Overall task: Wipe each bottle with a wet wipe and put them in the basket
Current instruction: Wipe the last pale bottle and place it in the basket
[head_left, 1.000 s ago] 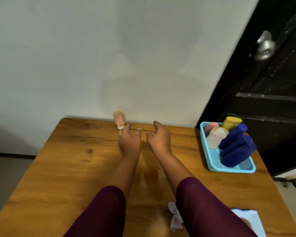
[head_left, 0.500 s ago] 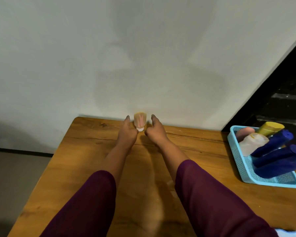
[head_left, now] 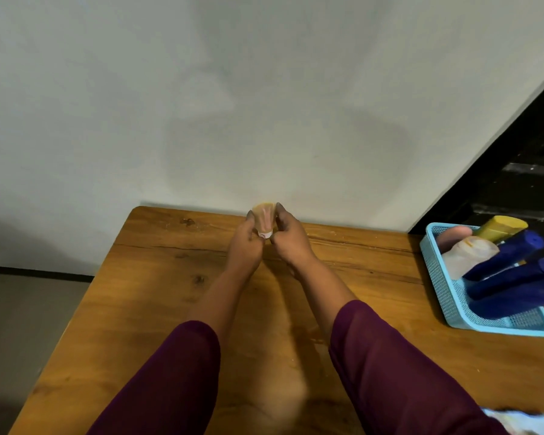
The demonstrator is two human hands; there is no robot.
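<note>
Hands meet far across the table point(head_left: 145, 296), left hand point(head_left: 245, 246) and right hand point(head_left: 291, 243) gripping a small tan bottle point(head_left: 264, 216).

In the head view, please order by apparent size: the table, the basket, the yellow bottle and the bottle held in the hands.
1. Table
2. Basket
3. Yellow bottle and held bottle: they look alike; the yellow one is partly hidden, so I do not rank them.
</note>
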